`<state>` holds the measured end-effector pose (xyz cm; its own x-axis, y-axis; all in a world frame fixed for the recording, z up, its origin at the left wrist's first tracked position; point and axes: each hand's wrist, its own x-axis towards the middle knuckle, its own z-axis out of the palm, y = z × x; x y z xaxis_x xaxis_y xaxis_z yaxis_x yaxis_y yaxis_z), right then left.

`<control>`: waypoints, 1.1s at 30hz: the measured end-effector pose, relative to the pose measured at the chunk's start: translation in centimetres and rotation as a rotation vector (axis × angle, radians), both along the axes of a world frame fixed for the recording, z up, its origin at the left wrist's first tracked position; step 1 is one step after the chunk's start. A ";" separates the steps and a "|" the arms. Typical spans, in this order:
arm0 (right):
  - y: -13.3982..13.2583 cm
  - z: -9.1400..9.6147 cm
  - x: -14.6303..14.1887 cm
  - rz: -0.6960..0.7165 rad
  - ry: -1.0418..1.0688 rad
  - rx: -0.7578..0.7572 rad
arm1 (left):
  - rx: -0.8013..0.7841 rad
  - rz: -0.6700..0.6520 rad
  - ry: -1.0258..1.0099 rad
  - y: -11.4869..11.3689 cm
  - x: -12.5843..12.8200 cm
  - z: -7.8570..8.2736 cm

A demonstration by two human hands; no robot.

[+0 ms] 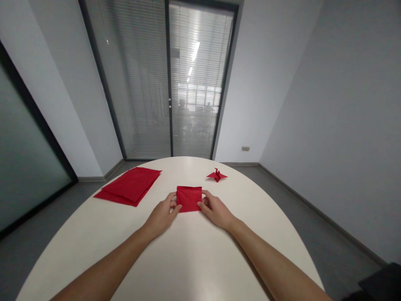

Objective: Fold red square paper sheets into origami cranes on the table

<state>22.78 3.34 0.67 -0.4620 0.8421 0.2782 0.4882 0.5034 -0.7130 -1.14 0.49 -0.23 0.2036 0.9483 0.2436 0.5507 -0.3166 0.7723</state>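
Holds a folded red paper (189, 198) by its two side edges near the middle of the pale, rounded counter (194, 255), with the left grip (159, 214) at one side and the right grip (219, 211) at the other. Has each grip drawn in to a narrow pinch on the paper, thumb in front, other fingertips partly lost behind it. Cannot tell the number of layers in the fold, or whether touching the counter along the lower edge or just clear of it. Shows a red paper crane (216, 175) beyond the right grip, too small for reading its creases. Shows larger red sheets (131, 186) overlapping near the counter's left edge, mostly covered underneath and so hard to count. Loses both forearms (109, 261) and the counter's near side at the bottom. Cuts off a dark object (382, 282) at lower right, too partial for naming. Gives only vague shapes behind the blinds (144, 96).
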 end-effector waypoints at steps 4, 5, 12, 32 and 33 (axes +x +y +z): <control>0.3 -0.4 0.1 0.015 0.033 -0.006 | 0.033 0.095 0.037 0.1 0.3 -0.3; 0.4 -0.6 0.1 0.016 0.032 -0.004 | 0.042 0.116 0.049 0.1 0.4 -0.3; 0.7 -1.7 -0.1 -0.080 -0.043 0.111 | 0.151 0.208 0.241 0.1 0.3 -0.4; -1.0 0.5 -0.1 0.224 -0.298 0.297 | 0.189 -0.200 0.525 -0.6 0.1 -0.6; -1.1 0.6 -0.2 0.231 -0.329 0.264 | 0.181 -0.205 0.527 -0.6 0.1 -0.4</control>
